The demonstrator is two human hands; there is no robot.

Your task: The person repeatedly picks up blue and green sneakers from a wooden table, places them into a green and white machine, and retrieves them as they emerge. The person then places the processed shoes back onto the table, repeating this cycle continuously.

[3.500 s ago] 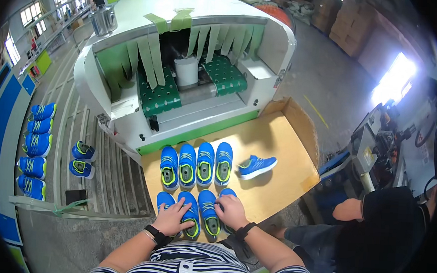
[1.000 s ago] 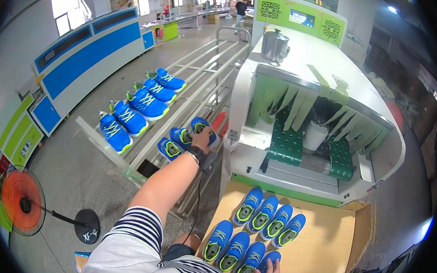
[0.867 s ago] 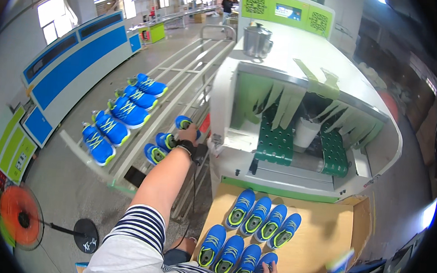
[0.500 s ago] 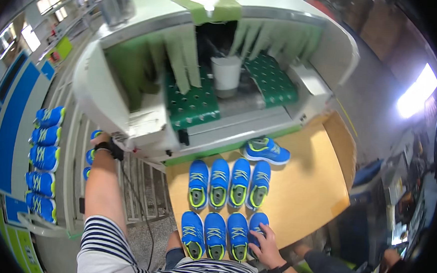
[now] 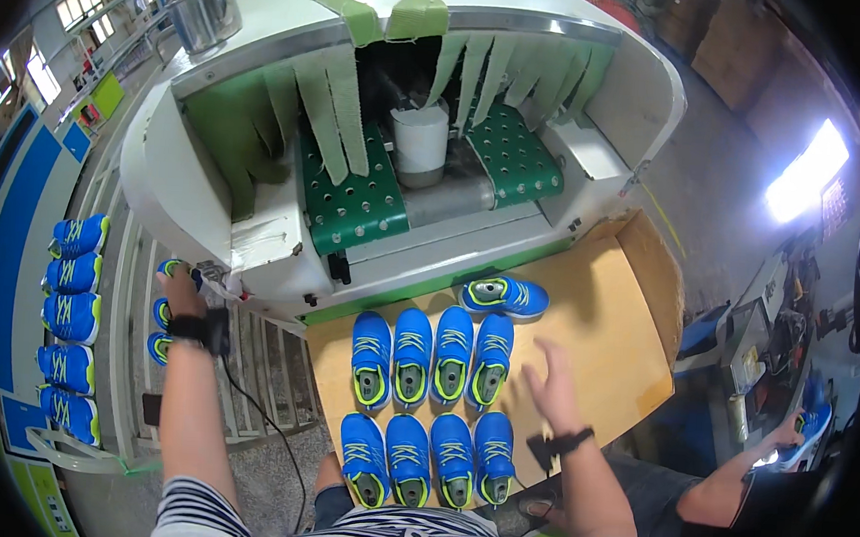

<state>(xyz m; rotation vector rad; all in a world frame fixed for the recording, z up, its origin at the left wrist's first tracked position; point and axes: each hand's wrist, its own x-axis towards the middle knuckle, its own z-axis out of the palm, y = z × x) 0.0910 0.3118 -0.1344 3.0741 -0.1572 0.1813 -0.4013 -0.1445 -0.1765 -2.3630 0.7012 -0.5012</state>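
Gripping a blue shoe at nine o'clock, left hand lifts it; right hand hovers open beside shoe rows.

Nine blue shoes lie on the tan board at centre — four in an upper row, four in a lower row, and one lone shoe lying crosswise above them. At far left, five more stand in a column. Two green belts run in the machine at top — one white cup between them.
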